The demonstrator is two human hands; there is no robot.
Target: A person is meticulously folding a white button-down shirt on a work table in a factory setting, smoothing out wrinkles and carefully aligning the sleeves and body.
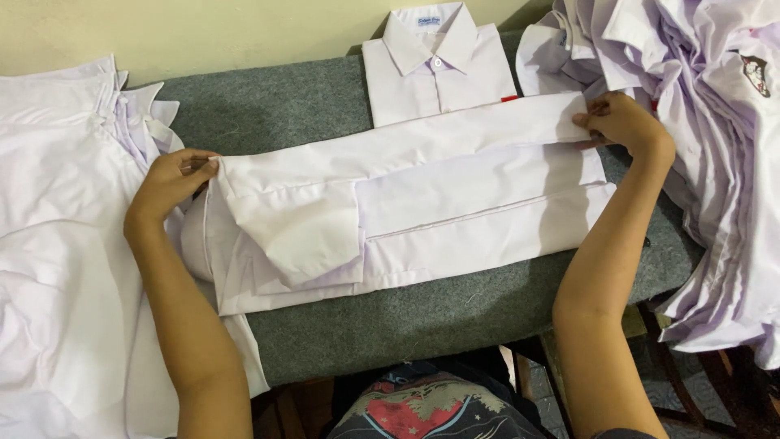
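Both hands, left (171, 183) and right (621, 122), pinch opposite ends of the folded white shirt (406, 203).

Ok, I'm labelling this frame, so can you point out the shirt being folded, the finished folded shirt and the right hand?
shirt being folded (479, 195): head view, on its flat middle panel.
finished folded shirt (467, 81): head view, on its front right of the buttons.
right hand (621, 120): head view, on the back of the hand.

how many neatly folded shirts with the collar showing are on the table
1: the folded shirt lies at the table's far edge. Others may be hidden in the side piles.
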